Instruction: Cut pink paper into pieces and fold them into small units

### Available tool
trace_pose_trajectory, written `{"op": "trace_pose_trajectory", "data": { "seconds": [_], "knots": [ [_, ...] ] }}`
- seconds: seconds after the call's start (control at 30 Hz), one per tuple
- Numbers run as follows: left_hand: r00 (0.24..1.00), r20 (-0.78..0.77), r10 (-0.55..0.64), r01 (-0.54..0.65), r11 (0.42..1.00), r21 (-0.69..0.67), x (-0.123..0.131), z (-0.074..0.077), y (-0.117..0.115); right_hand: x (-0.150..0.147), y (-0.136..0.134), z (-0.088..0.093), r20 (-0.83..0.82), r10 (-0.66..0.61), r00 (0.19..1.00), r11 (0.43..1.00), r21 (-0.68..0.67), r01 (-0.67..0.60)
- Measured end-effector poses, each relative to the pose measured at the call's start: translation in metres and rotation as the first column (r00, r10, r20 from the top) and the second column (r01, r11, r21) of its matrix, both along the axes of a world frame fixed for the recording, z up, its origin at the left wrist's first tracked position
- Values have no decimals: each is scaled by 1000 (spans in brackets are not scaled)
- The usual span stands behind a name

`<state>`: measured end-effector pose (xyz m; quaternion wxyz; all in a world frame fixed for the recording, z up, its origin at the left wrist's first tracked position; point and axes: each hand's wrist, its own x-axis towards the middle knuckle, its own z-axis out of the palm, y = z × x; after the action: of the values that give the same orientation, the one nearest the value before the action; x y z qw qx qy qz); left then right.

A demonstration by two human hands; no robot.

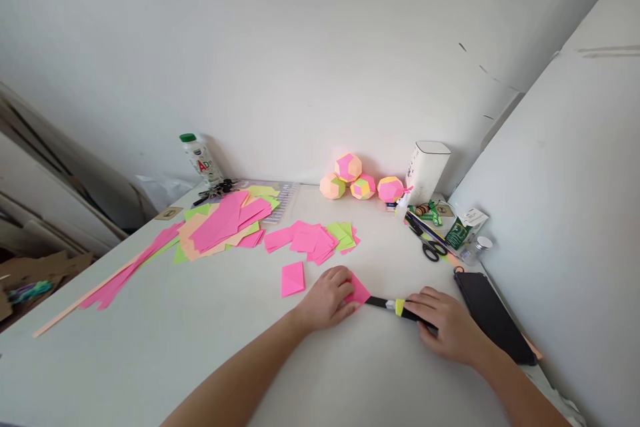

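Observation:
My left hand [327,298] has its fingers curled over a small piece of folded pink paper [358,290], gripping it against the white table. Part of that paper is hidden under the fingers. In my right hand [445,321] is a slim black tool [379,302] with a white patch and a yellow band [399,307]. Its narrow end touches the right corner of the pink paper; I cannot make out its exact kind. A separate pink paper square [293,279] lies left of my left hand. Beyond it, pink paper pieces [307,240] and green ones [343,235] are spread out.
Several coloured paper balls [349,167] sit by the wall, beside a white container [427,170]. Scissors [433,250] and a black phone-like slab [495,317] lie at right. A larger paper heap [220,223], ruler mat [287,200] and bottle [201,160] are at left.

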<state>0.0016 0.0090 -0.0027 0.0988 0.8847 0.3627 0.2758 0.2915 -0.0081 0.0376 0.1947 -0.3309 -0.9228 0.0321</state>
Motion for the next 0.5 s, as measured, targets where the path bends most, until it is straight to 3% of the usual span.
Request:
{"op": "trace_pose_trajectory", "data": {
  "seconds": [0.2,0.5],
  "knots": [
    [992,-46,120,-119,992,32,5,-4,-3,0,0,-1,-6,0,1000,1000,-3,0],
    [1000,23,0,1,999,-35,3,-2,-2,0,-1,-1,-14,9,1000,1000,-18,-10]
  ]
}}
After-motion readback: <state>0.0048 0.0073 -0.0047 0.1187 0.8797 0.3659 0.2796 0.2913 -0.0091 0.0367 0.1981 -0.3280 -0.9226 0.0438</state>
